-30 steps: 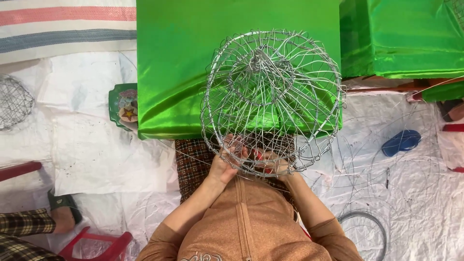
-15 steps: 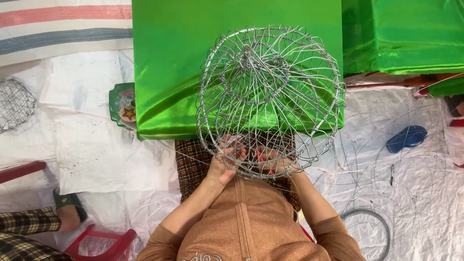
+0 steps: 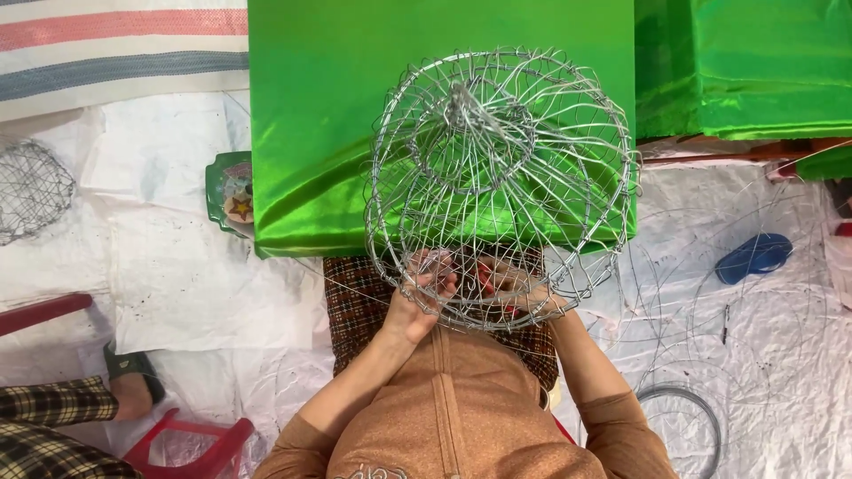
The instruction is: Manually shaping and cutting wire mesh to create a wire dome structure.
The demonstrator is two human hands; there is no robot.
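Observation:
A round wire basket frame of silvery woven wire is held up over the edge of a green satin-covered table. My left hand grips the lower rim of the frame, fingers curled among the wires. My right hand holds the rim beside it, with something red, small and half hidden behind the wires, at its fingers. Both forearms in brown sleeves rise from the bottom of the head view.
Another wire basket lies at the far left on white sheeting. A coil of wire and loose strands lie at lower right near a blue sandal. Another person's foot and a red stool are at lower left.
The wire frame has shifted slightly and turned a little in my hands; my fingers have moved along its lower rim. The view has drifted slightly.

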